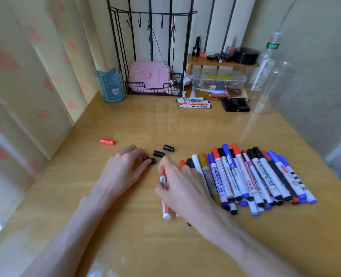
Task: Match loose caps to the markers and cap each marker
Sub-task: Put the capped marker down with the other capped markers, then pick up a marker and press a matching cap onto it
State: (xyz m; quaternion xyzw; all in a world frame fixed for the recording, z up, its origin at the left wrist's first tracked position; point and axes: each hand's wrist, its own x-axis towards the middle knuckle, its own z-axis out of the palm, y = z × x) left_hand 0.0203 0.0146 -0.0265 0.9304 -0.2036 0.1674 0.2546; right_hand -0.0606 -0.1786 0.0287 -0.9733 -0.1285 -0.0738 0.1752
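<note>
While your left hand (123, 168) pinches a black cap (152, 161), your right hand (183, 186) curls round a white marker (166, 210) on the bench (125, 120). Two loose black caps (158, 153) and a red cap (107, 141) lie nearby; capped markers (255, 176) pile rightward. Behind, a wire basket (177, 84) holds a pink case (148, 76).

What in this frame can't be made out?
Head view:
Tip end of the marker in the right hand: hidden by its fingers.
Whether another marker lies under that hand: covered by the palm.
Print on the three far markers: too small.
The black cap: partly inside the left hand.
</note>
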